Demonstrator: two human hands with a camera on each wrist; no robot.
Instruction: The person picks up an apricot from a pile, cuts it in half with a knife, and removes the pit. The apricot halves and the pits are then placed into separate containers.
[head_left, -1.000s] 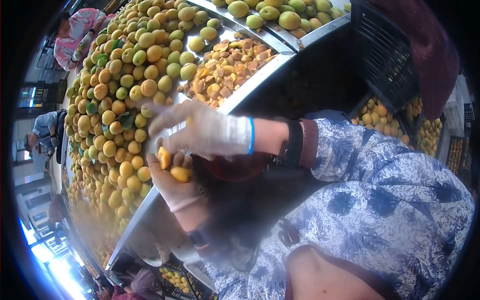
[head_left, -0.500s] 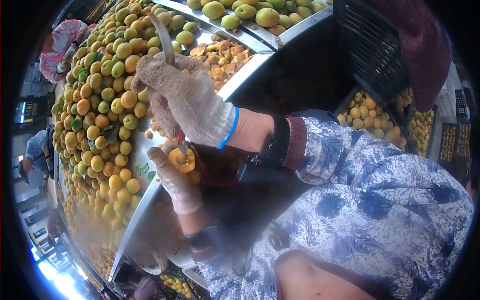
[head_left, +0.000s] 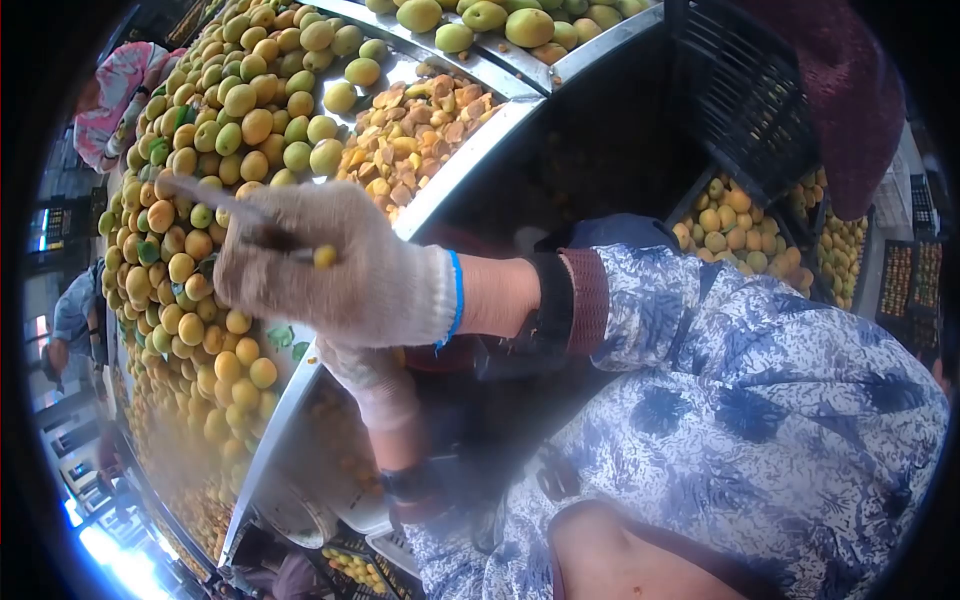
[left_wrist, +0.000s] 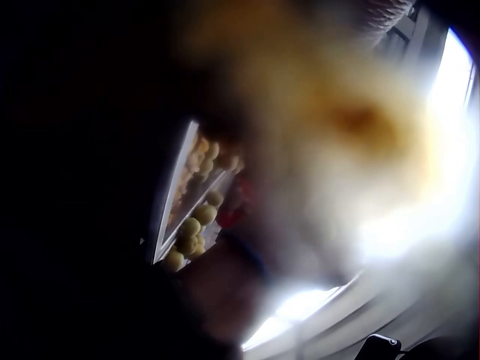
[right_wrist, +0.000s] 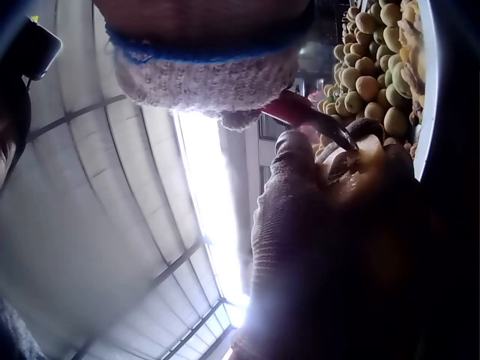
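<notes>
My right hand (head_left: 325, 265), in a knitted glove with a blue cuff, grips a tool. The tool's red handle (right_wrist: 289, 111) and dark metal tip show in the right wrist view; its long other end (head_left: 215, 195) points up-left in the head view. That tip is right at an apricot (right_wrist: 367, 154) held in my gloved left hand (right_wrist: 289, 195). In the head view my right hand covers most of the left hand and the fruit. The left wrist view shows a large blurred orange-yellow shape close to the camera.
Whole apricots (head_left: 230, 140) are heaped on a metal worktop, with pitted apricot pieces (head_left: 420, 130) near its raised edge (head_left: 470, 160). A black crate (head_left: 740, 100) leans at upper right, near boxed apricots (head_left: 735, 230). A person in pink (head_left: 120, 100) is across the heap.
My right hand has come down over the left, hiding the apricot that showed half a second ago. The tool's long end has swung from upright toward the left. Earlier, loose fruit pieces showed in my left hand.
</notes>
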